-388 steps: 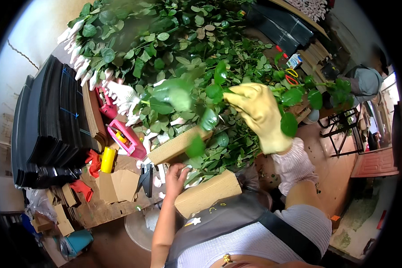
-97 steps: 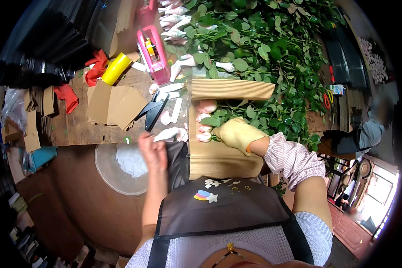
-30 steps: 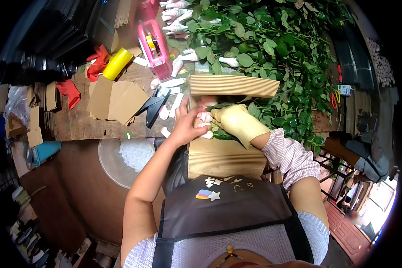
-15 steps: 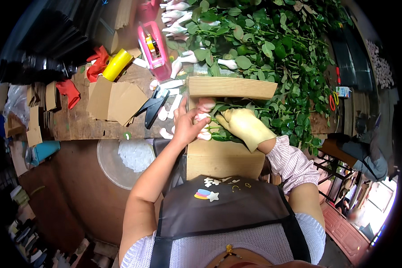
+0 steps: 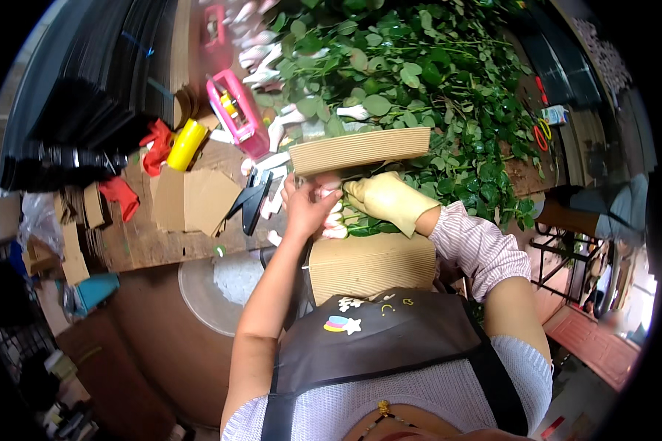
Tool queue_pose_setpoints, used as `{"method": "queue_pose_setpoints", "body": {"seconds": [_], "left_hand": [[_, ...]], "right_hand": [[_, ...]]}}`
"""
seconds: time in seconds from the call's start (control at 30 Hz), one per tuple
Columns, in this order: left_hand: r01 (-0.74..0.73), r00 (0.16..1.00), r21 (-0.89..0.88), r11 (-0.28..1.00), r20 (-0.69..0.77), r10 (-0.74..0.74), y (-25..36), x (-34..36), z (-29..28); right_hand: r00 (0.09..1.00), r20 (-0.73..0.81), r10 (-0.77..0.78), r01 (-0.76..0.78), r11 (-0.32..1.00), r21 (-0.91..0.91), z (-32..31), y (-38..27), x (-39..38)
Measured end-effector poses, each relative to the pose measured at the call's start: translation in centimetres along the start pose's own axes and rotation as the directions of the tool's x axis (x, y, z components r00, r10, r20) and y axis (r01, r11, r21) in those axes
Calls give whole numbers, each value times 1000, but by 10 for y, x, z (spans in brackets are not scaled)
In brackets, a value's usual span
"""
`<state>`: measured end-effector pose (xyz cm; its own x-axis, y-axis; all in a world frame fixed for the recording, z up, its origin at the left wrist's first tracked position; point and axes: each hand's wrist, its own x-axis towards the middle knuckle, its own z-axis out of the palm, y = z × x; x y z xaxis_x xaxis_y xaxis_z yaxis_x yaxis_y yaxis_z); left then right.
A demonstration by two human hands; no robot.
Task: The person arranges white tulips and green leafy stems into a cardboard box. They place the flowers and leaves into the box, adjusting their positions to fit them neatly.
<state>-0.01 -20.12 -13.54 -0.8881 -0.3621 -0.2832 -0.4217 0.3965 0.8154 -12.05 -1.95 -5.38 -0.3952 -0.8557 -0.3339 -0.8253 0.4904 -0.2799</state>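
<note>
My left hand point(image 5: 307, 206) is closed round pale pink rose buds point(image 5: 335, 220) at the left end of a sheet of corrugated cardboard point(image 5: 371, 268). My right hand point(image 5: 386, 198), in a pale yellow glove with a striped sleeve above it, is closed on rose stems just right of the buds, its fingertips partly hidden by leaves. The sheet's folded upper flap point(image 5: 360, 143) stands over both hands. A large heap of leafy stems point(image 5: 449, 81) lies beyond, with white-netted buds point(image 5: 257, 55) along its left side. A black stapler point(image 5: 248, 202) lies left of my left hand.
Pink tape dispenser point(image 5: 235, 117), yellow roll point(image 5: 186, 143), red gloves point(image 5: 119, 197), brown card pieces point(image 5: 187, 202) and black sheet stacks point(image 5: 81, 103) occupy the left table point(image 5: 147, 246). A tub of white pieces point(image 5: 224, 287) sits below. Scissors point(image 5: 543, 132) lie right, near a person point(image 5: 610, 209).
My right hand has come down from holding a leafy stem aloft to the buds in the cardboard. My left hand has risen from the table edge onto the buds, staying there this last second.
</note>
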Motion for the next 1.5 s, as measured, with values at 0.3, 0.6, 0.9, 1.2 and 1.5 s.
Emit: {"method": "queue_pose_setpoints", "body": {"seconds": [0.3, 0.6, 0.9, 1.2, 1.5], "left_hand": [[-232, 953, 17, 972, -197, 231, 3, -6, 6], [-243, 944, 119, 963, -199, 263, 5, -12, 2], [-196, 961, 143, 970, -169, 219, 19, -15, -2], [-265, 932, 228, 937, -187, 309, 24, -12, -45], [42, 588, 193, 980, -798, 132, 60, 183, -249]], "right_hand": [[985, -137, 108, -23, 859, 511, -26, 0, -25], [967, -221, -127, 98, 985, -139, -19, -16, -8], [996, 82, -36, 42, 996, -73, -35, -18, 5], [913, -360, -193, 345, 835, 429, -105, -32, -48], [972, -107, -209, 225, 960, 167, -73, -79, -88]]}}
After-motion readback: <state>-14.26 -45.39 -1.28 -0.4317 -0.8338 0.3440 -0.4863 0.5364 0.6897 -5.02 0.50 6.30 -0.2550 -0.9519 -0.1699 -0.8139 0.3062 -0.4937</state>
